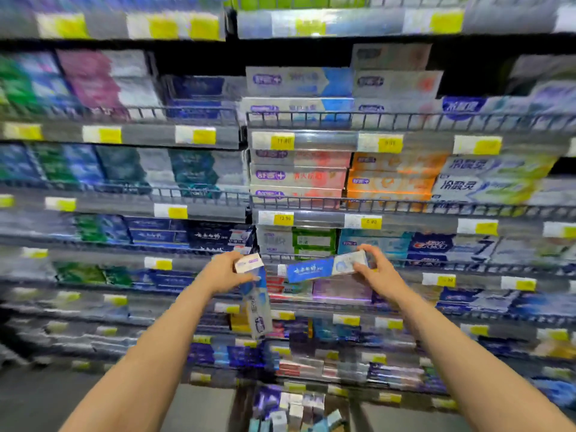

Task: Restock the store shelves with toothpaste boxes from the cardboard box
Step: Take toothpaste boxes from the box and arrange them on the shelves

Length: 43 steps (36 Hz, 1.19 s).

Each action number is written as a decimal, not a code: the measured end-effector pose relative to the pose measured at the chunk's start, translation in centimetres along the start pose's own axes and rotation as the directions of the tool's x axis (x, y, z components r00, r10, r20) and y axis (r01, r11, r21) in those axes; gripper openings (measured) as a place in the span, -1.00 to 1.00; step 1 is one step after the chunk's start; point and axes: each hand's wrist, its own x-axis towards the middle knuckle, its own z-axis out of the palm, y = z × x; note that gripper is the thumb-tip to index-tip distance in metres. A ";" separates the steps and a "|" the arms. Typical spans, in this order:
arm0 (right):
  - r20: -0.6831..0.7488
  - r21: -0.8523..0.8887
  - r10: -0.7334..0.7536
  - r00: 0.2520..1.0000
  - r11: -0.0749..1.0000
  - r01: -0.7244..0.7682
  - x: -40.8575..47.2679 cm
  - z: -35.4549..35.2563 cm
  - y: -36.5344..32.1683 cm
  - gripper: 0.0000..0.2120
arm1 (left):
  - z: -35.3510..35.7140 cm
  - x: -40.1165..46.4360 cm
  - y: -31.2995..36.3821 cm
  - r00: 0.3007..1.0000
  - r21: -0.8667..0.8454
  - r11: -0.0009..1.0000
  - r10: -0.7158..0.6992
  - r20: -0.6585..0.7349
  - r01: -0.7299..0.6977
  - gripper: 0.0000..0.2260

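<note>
My left hand (pixel 226 271) grips the top end of a white and light-blue toothpaste box (pixel 256 302) that hangs almost upright. In my right hand (pixel 374 266) lies a blue and white toothpaste box (pixel 318 267), held by its right end and pointing left, level with a shelf rail. Both hands are raised in front of the middle shelves (pixel 311 216). Low in the view, between my forearms, stands the cardboard box (pixel 296 410) with several toothpaste boxes upright inside. The picture is blurred by motion.
Wire-fronted shelves packed with toothpaste boxes fill the whole view, with yellow price tags (pixel 282 219) along each edge. A dark gap (pixel 199 62) shows at the back of the upper shelf. Grey floor (pixel 40 397) lies at the lower left.
</note>
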 end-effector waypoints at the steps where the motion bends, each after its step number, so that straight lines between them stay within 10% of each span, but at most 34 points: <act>1: -0.015 0.024 -0.028 0.999 0.999 0.028 -0.1 0.1 -1.4 -0.73 | -1.6 -0.1 -0.2 0.999 -0.001 1.000 0.017 -0.038 -0.017 -0.63; 27: -0.156 0.366 -0.394 0.906 0.829 0.424 8.6 -0.9 -24.6 -0.77 | -22.0 6.9 2.6 0.874 -0.114 0.955 0.197 -0.444 -0.273 -0.65; 43: -0.234 0.209 -0.563 0.793 0.767 0.606 15.7 6.9 -32.4 -0.73 | -28.7 11.4 -4.9 0.830 -0.159 0.918 0.243 -0.501 -0.365 -0.42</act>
